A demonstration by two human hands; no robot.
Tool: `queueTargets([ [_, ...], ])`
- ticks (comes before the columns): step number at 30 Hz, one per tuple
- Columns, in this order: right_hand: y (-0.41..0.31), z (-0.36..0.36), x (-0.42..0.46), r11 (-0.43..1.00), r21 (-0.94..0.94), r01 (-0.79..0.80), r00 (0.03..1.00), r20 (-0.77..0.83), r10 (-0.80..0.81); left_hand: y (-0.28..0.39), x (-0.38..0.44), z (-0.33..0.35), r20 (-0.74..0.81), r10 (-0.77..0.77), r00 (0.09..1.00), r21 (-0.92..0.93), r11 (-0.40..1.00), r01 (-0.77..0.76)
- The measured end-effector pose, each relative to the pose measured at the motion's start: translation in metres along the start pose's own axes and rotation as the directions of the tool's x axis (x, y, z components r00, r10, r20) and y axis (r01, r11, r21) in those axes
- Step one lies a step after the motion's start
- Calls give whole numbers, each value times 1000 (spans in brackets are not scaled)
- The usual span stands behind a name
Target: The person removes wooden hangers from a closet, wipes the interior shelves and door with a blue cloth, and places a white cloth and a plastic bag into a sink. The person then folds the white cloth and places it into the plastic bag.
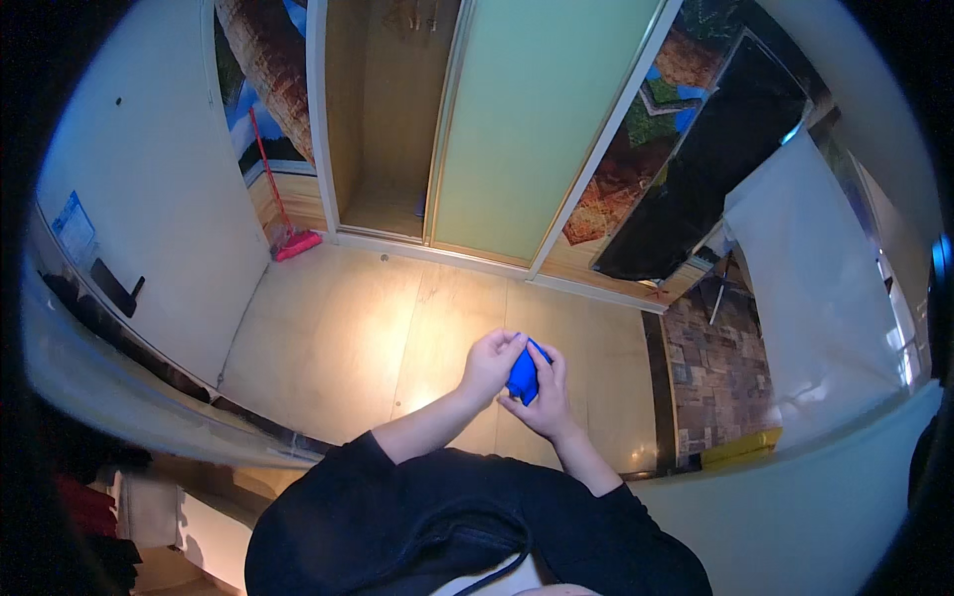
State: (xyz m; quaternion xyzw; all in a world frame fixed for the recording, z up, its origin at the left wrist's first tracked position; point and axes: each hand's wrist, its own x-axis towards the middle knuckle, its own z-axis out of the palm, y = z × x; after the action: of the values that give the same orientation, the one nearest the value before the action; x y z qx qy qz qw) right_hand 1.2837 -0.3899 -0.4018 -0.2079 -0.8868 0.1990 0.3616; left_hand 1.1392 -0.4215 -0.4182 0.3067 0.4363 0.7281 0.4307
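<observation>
Both my hands meet in front of my chest, above the pale wooden floor, around a small bundle of blue material (524,374), perhaps cloth. My left hand (492,361) pinches its upper edge between thumb and fingers. On the other side, my right hand (548,387) holds the bundle, its fingers along the right edge and its thumb near the lower end. Part of the bundle is hidden by my fingers, and its exact kind cannot be told.
Ahead stands a wardrobe with a frosted green sliding door (529,127) beside a bare compartment (387,112). A red broom (298,244) leans in the left corner near a white door (164,171). At right are a long black panel (693,164) and white sheeting (820,283).
</observation>
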Motion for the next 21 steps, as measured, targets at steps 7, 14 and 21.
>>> queueTargets([
  [7, 37, 52, 78, 969, 240, -57, 998, -20, 63, 22, 70, -34, -60, -29, 998, 12, 999, 30],
  [14, 113, 104, 134, 513, 719, -469, 882, 353, 312, 28, 119, -66, -23, 55, 998, 284, 958, -46],
  [21, 199, 97, 224, 256, 806, -535, 812, 406, 419, 12, 215, -51, -30, 182, 983, 355, 921, -159],
])
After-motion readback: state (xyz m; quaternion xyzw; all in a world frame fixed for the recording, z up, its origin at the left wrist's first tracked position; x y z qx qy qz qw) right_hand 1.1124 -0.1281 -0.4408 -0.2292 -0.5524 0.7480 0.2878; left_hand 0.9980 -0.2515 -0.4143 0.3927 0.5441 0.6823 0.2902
